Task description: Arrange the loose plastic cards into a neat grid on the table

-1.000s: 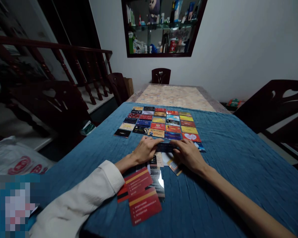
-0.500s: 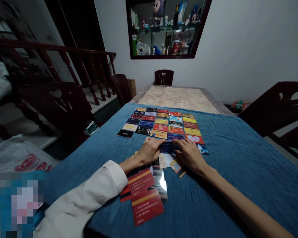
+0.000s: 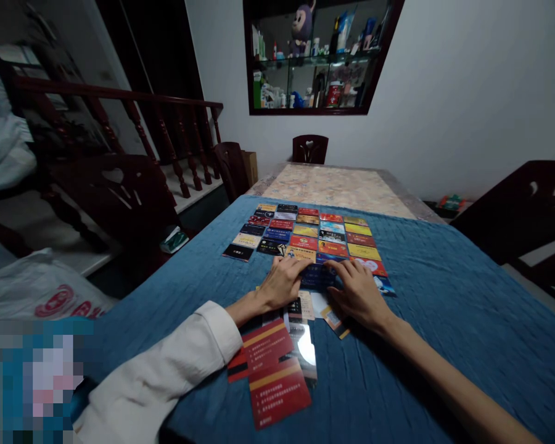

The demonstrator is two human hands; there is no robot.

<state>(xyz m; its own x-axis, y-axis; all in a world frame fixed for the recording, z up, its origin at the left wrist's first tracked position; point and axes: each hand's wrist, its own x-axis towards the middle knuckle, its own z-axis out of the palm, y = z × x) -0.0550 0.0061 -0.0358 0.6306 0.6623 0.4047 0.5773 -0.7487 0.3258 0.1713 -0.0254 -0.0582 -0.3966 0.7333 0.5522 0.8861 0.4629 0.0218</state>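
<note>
A dark blue card [image 3: 318, 276] lies between my two hands, just in front of the rows of cards. My left hand [image 3: 284, 282] grips its left edge with bent fingers. At the card's right edge are the curled fingers of my right hand [image 3: 357, 291]. Beyond, colourful cards such as a black card [image 3: 238, 252] and a red card [image 3: 304, 242] lie face up in columns. Loose cards lie nearer me: a red card with printed lines [image 3: 280, 394], a shiny clear-and-black card [image 3: 305, 348] and a yellow-edged card [image 3: 335, 322]. My left hand and forearm partly cover this loose pile.
A blue cloth [image 3: 444, 308] covers the near part of the table; its patterned top [image 3: 333, 184] shows beyond. Dark wooden chairs [image 3: 310, 150] stand around. A white plastic bag [image 3: 55, 290] is at the left, and a glass-shelved cabinet [image 3: 324, 60] is set in the wall.
The whole view has shifted slightly, with the scene now a little lower and further right. Both hands stay at the dark blue card, almost unmoved relative to the rows.
</note>
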